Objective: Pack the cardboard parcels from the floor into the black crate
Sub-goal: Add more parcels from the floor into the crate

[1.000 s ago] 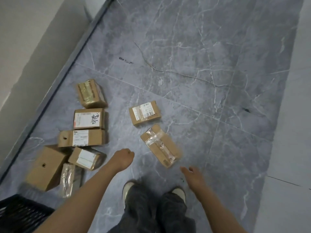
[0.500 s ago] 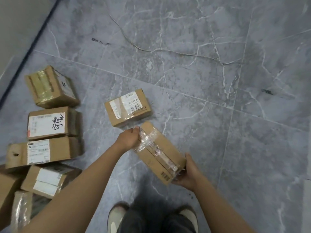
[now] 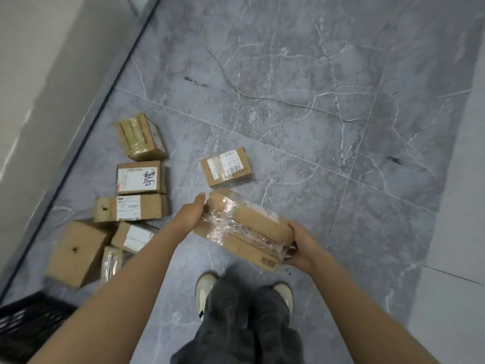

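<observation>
Held parcel: a long brown cardboard parcel wrapped in crinkled clear tape (image 3: 244,229) sits at frame centre, slanting from upper left to lower right, just above my view of the pale shoes (image 3: 207,285).
Left hand: the left hand (image 3: 190,215) grasps the parcel's far end, with the fingers wrapped round it and the thumb on top.
Right hand: the right hand (image 3: 301,245) cups the near end, its fingers curled under the barcode corner.
Why this hold: I judge that one hand at each end suits a long, tape-slick box, keeping it level and stopping it from sliding.
Black crate: only a corner of the black lattice plastic crate (image 3: 29,319) shows at lower left, so I read the carry as heading that way.
Loose parcel: a small brown box with a white barcode label (image 3: 227,166) lies just above the held one, apart from it.
Left cluster: the other cardboard parcels (image 3: 131,207) lie bunched along the wall side, some touching, on the grey marbled floor tiles (image 3: 315,127).
Since earlier: a second ago the parcel lay flat with both hands empty. Half a second ago the hands were just closing on it. Now it looks raised and rolled onto another face, and the crate corner shows again.
</observation>
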